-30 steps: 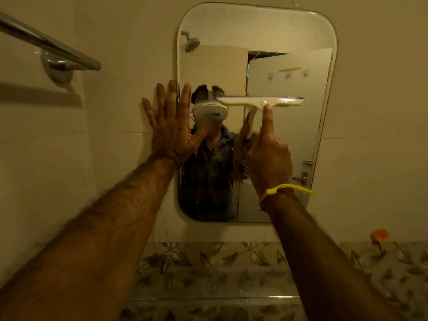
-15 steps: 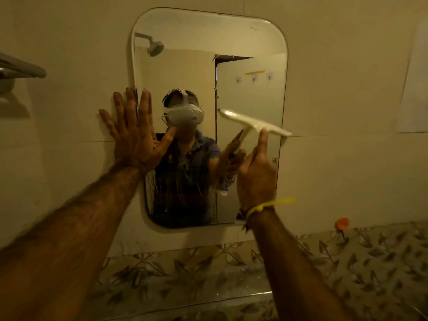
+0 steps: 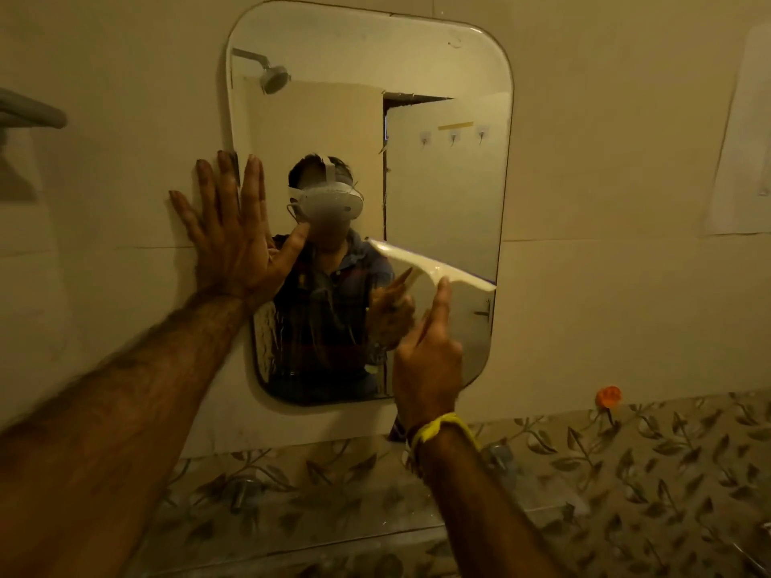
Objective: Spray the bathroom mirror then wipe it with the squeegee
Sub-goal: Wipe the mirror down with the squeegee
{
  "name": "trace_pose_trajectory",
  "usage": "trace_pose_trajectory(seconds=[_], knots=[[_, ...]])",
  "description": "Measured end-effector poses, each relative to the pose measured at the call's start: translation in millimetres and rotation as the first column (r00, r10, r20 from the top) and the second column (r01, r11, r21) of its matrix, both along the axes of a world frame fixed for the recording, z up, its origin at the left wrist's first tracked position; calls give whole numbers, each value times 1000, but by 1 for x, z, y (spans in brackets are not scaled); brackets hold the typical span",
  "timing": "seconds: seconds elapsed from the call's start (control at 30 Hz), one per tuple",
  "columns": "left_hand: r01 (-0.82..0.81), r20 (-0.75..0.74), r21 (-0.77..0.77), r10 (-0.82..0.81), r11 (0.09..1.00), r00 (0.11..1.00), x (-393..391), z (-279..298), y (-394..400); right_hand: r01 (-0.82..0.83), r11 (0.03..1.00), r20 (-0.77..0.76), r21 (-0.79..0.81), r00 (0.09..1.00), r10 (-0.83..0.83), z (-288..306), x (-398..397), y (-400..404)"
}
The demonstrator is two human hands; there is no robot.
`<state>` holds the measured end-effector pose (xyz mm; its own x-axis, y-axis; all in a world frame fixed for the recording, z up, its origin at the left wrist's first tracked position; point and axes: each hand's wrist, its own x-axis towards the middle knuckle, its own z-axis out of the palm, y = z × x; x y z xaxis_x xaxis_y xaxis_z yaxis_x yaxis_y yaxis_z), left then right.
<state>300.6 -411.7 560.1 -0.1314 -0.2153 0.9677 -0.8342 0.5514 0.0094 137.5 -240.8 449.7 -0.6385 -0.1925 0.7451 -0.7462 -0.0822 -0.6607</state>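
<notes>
A rounded rectangular mirror (image 3: 442, 68) hangs on the beige wall. My right hand (image 3: 429, 360) grips the handle of a white squeegee (image 3: 434, 267), index finger stretched up behind the blade. The blade lies tilted against the glass on the mirror's right side, its right end lower and near the right edge. My left hand (image 3: 229, 235) is pressed flat, fingers spread, over the mirror's left edge and the wall beside it. Droplets and streaks show on the lower left glass. No spray bottle is in view.
A metal towel bar (image 3: 33, 114) sticks out at the far left. Leaf-patterned tiles (image 3: 626, 473) run below the mirror. A small orange object (image 3: 608, 396) sits on the wall at lower right. A pale sheet (image 3: 742, 131) hangs on the wall at far right.
The squeegee has moved down the right side of the mirror, from about head height to lower, and tilted with its right end down. My left hand stayed flat on the mirror's left edge.
</notes>
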Motion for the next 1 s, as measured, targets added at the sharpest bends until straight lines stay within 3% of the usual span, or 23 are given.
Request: trace_pose_trajectory(seconds=[0.17,0.37,0.53,0.63,0.8,1.0], knots=[[27,41,26,-28,999,999,10,-2,7,-4,992,19,-125,1000,6,70,-7,-8],[94,53,65,-98,993,994,17,-5,6,-40,998,-48,58,998,42,6,29,-2],[168,81,18,-169,986,982,26,-22,6,-28,1000,-95,-3,995,28,56,12,-10],[221,56,-27,-220,975,974,30,-27,5,-48,998,-177,30,983,52,53,15,-10],[350,-23,-97,-354,932,935,34,-37,-6,36,965,-399,258,914,72,-24,43,-5],[408,-70,-171,-424,897,903,35,-41,-12,8,994,-578,113,814,59,62,56,-50]])
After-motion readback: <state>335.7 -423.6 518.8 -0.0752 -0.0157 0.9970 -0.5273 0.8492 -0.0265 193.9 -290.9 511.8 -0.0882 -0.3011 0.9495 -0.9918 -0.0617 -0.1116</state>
